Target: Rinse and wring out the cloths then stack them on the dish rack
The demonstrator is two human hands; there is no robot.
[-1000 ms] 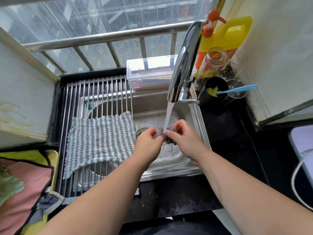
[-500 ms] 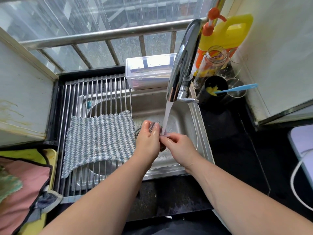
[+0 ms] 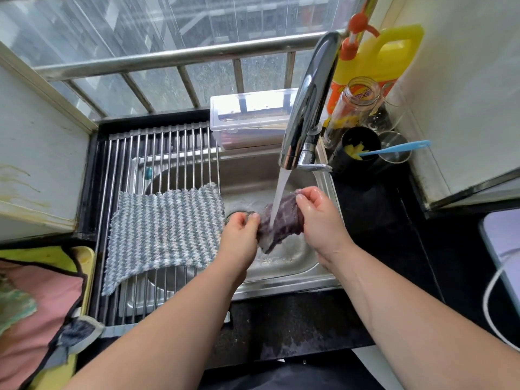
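A dark purple-grey cloth [image 3: 281,220] is stretched between both hands under the running water from the chrome tap [image 3: 308,108], over the steel sink [image 3: 281,260]. My left hand [image 3: 241,235] grips its left end and my right hand [image 3: 320,218] pinches its upper right end. A blue-and-white striped cloth [image 3: 166,232] lies flat on the roll-up dish rack [image 3: 157,153] that covers the sink's left half.
A clear lidded box [image 3: 247,119] sits behind the sink. Yellow detergent jug [image 3: 377,57], glass jar [image 3: 351,108], black cup [image 3: 357,147] with a blue utensil crowd the right corner. Pink and green cloths [image 3: 33,308] lie in a yellow tray at left. A white cable [image 3: 495,299] lies at right.
The hands were pressed close together with the cloth bunched small; now they have pulled apart and the cloth is spread out between them under the stream.
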